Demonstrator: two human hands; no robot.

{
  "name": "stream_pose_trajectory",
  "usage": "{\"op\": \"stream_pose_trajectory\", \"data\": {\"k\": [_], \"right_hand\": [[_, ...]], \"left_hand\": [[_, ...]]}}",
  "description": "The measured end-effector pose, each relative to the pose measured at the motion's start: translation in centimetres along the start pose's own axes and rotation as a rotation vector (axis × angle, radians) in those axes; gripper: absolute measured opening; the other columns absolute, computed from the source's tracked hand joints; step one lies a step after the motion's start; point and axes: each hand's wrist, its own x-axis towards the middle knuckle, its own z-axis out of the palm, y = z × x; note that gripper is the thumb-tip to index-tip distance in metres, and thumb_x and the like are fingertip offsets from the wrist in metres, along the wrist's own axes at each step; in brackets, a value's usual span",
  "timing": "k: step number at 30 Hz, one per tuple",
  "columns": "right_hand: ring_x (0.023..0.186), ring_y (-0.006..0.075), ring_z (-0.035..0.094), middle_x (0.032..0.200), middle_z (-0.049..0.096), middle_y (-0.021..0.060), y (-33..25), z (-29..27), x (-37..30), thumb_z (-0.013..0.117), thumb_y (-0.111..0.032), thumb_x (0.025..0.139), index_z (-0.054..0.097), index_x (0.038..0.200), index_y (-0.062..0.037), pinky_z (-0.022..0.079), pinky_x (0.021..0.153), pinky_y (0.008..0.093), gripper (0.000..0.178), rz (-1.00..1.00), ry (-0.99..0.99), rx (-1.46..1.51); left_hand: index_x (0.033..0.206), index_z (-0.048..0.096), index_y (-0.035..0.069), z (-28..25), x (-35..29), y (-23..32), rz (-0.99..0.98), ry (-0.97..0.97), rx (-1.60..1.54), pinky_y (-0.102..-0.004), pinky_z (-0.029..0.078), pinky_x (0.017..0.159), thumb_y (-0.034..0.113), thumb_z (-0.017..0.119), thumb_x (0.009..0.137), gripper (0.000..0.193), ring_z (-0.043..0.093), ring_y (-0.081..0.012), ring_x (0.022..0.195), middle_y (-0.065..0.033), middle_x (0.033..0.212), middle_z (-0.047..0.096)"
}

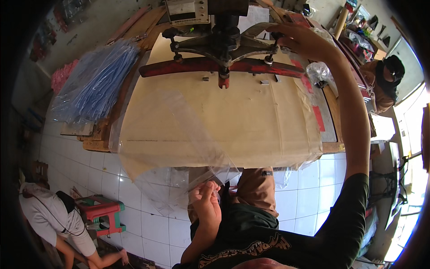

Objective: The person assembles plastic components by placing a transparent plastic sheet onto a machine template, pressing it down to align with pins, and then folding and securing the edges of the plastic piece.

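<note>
My left hand (206, 199) is closed in a pinch on the near edge of a clear plastic sheet (179, 112), held in front of my lap. The sheet lies slantwise over the left part of the tan work surface (237, 116) and hangs past its front edge. My right arm reaches far forward, and my right hand (300, 40) curls around the knob (276, 36) at the right end of the press head's metal arm (251, 40). Below that arm runs a long red bar (179, 67). Small metal pieces (264, 82) lie on the tan surface behind the sheet.
A stack of bluish plastic sheets (98, 80) sits at the left. A gauge box (187, 11) stands at the back. Crumpled clear plastic (318, 71) is at the right. One person crouches lower left by a red and green stool (103, 213); another sits at far right.
</note>
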Motion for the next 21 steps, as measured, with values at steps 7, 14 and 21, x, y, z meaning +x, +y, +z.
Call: {"op": "stream_pose_trajectory", "data": {"k": [7, 14, 21], "right_hand": [[0.11, 0.0237, 0.06, 0.131, 0.057, 0.0116, 1.3, -0.4, -0.2, 0.058, -0.011, 0.096, 0.055, 0.135, -0.0137, 0.05, 0.094, 0.0372, 0.04, -0.047, 0.014, 0.055], [0.092, 0.0188, 0.063, 0.113, 0.066, 0.0096, -4.3, 0.4, -3.0, 0.065, -0.011, 0.091, 0.059, 0.13, -0.0091, 0.05, 0.084, 0.0329, 0.039, -0.119, 0.469, -0.009], [0.068, 0.0173, 0.069, 0.078, 0.071, 0.0076, -16.8, 10.1, -14.5, 0.07, -0.002, 0.084, 0.073, 0.091, -0.0039, 0.055, 0.06, 0.0295, 0.008, -0.042, -0.383, 0.865]], "left_hand": [[0.097, 0.06, 0.007, 0.4, 0.2, -0.4, -0.012, 0.013, -0.028, -0.0326, 0.045, 0.086, 0.013, 0.07, 0.09, 0.013, 0.057, -0.0123, 0.084, -0.0022, 0.089, 0.061], [0.095, 0.058, 0.004, 1.2, 0.0, 0.4, 0.034, 0.038, -0.037, -0.0333, 0.045, 0.084, 0.011, 0.07, 0.09, 0.014, 0.058, -0.0135, 0.084, -0.0048, 0.088, 0.062], [0.097, 0.057, -0.001, 1.6, -0.2, 0.1, 0.056, 0.114, -0.127, -0.0302, 0.049, 0.079, 0.003, 0.071, 0.086, 0.018, 0.061, -0.0159, 0.081, -0.0074, 0.087, 0.063]]}}
